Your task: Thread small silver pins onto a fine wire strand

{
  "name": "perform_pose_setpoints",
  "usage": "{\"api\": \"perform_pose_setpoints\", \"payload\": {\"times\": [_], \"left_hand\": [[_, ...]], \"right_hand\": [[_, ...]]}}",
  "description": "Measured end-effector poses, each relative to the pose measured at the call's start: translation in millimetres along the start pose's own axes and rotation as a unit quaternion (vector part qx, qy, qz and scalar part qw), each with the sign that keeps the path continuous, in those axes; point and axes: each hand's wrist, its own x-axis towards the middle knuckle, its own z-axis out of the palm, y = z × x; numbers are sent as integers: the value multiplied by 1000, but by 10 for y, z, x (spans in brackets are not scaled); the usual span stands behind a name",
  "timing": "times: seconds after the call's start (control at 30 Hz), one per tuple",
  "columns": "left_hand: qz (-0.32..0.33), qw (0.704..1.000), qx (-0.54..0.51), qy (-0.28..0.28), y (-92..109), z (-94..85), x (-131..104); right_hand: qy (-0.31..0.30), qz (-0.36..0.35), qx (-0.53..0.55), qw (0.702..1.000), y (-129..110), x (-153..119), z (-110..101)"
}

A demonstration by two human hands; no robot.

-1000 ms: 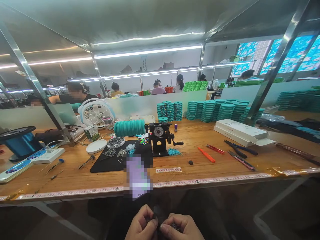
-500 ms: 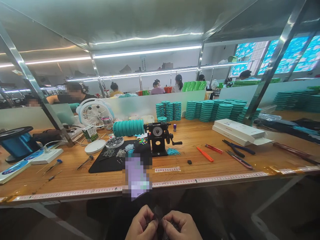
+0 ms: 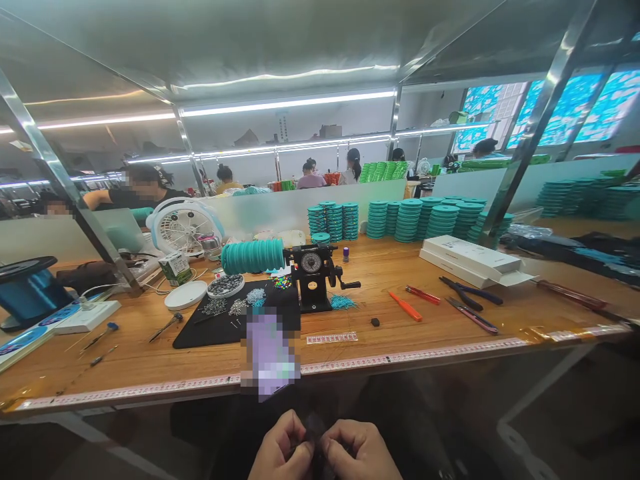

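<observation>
Below the table's front edge, my left hand (image 3: 285, 445) and my right hand (image 3: 357, 450) are close together, thumbs and index fingers pinched. Between them shows something dark and partly see-through, too unclear to name. The nearest thing above my hands is a pixelated purple-white object (image 3: 273, 353) at the table edge. Behind it stands a black hand-crank winding machine (image 3: 314, 280) with a round dial, carrying a row of teal spools (image 3: 253, 256) on its shaft. A black mat (image 3: 193, 330) to its left bears small piles of beads and metal parts.
Stacked teal spools (image 3: 409, 220) line the back divider. To the right lie a white box (image 3: 475, 259), pliers (image 3: 467, 293), snips (image 3: 473, 316) and an orange-handled tool (image 3: 406, 307). On the left are a fan (image 3: 187, 227), a power strip (image 3: 87, 317) and a blue wire reel (image 3: 27, 293). Several people sit beyond.
The view has shifted slightly, so the table and its things appear a little further left. My hands keep nearly the same pinched pose.
</observation>
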Motion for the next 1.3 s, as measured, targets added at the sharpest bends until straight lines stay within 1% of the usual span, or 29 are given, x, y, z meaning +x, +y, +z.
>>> {"api": "perform_pose_setpoints", "payload": {"times": [0.17, 0.3, 0.37, 0.47, 0.6, 0.8, 0.97, 1.03, 1.17, 1.3], "left_hand": [[-8, 1000, -10, 8, -6, -15, 6], [-14, 1000, 2, -15, -14, -40, 18], [-3, 1000, -7, -15, -27, -42, 24], [-3, 1000, -8, 2, -33, -29, 23], [-9, 1000, 9, 9, -5, -13, 10], [16, 1000, 27, 6, -6, -26, 11], [-7, 1000, -16, -15, -25, -26, 5], [-29, 998, -48, -24, -37, -28, 11], [-69, 988, -131, -37, -87, -42, 41], [-81, 981, -169, -59, -134, -61, 62]], "right_hand": [[1, 13, 32, 999, -60, -18, -9], [2, 17, 41, 999, -90, -25, -16], [-3, 12, 44, 999, -85, -20, -19], [-15, 7, 36, 999, -54, -9, -21], [-22, 20, 24, 999, -10, -3, -11], [-25, 35, 50, 998, 0, -7, 17], [-22, 31, 80, 996, -44, -13, 18], [-28, 38, 91, 995, -64, -15, 17], [-24, 41, 86, 995, -78, -18, 18], [-34, 32, 102, 994, -59, -17, 17]]}}
